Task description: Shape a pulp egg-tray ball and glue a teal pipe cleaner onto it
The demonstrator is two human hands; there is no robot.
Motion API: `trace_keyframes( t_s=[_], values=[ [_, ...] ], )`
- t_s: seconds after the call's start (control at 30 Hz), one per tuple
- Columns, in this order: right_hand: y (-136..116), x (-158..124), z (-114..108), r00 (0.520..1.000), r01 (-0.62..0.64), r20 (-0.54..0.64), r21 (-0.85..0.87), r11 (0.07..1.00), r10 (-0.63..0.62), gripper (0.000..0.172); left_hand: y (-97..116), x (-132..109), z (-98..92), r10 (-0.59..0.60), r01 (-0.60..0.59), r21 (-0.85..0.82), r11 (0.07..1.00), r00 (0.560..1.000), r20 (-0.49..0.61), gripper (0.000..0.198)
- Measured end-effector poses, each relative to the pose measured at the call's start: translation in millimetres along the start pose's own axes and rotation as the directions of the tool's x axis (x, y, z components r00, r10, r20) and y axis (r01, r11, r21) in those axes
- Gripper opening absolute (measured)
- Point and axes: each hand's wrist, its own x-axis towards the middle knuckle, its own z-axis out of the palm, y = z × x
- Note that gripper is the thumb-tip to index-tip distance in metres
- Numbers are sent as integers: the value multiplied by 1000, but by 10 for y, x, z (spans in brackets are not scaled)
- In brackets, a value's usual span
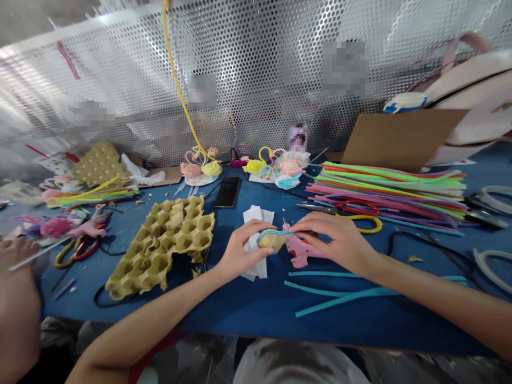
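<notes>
My left hand (244, 248) grips a small cone of tan egg-carton pulp (271, 242), and a teal pipe cleaner (272, 232) curves over its top. My right hand (334, 240) pinches the far end of that pipe cleaner with its fingertips. Beneath my right hand lies a pink foam cut-out (300, 250), partly hidden by my fingers. A folded white paper (256, 224) lies under my left hand. Loose teal pipe cleaners (340, 290) lie on the blue table cover (240, 314) in front of my right wrist.
A torn yellow egg carton (160, 245) lies left of my hands. Behind them are a black phone (227, 192), scissors (356, 213), and a heap of multicoloured pipe cleaners (384, 192). Finished craft pieces stand along a perforated metal screen (256, 69). Another person's hand (16, 272) shows at far left.
</notes>
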Motion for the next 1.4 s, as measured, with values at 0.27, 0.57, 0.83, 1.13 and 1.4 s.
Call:
trace_keyframes(
  t_s=[0.27, 0.57, 0.83, 1.13, 1.4],
  values=[
    [36, -20, -6, 996, 88, 6, -73, 993, -88, 19, -58, 2, 49, -116, 116, -206, 972, 993, 12, 45],
    [49, -38, -15, 989, 145, 50, -131, 981, -139, 20, -83, -6, 48, -148, 150, -242, 959, 989, 26, 45],
    [19, -54, -19, 985, 170, 69, -163, 972, -161, 19, -97, -10, 48, -139, 141, -232, 962, 990, 28, 45],
    [29, -46, -20, 983, 180, 71, -162, 970, -171, 20, -94, -19, 45, -90, 95, -194, 976, 995, 35, 44],
    [30, -65, -21, 977, 207, 83, -197, 958, -194, 22, 5, -24, 47, -51, 53, -44, 998, 998, 47, 48]
  ],
)
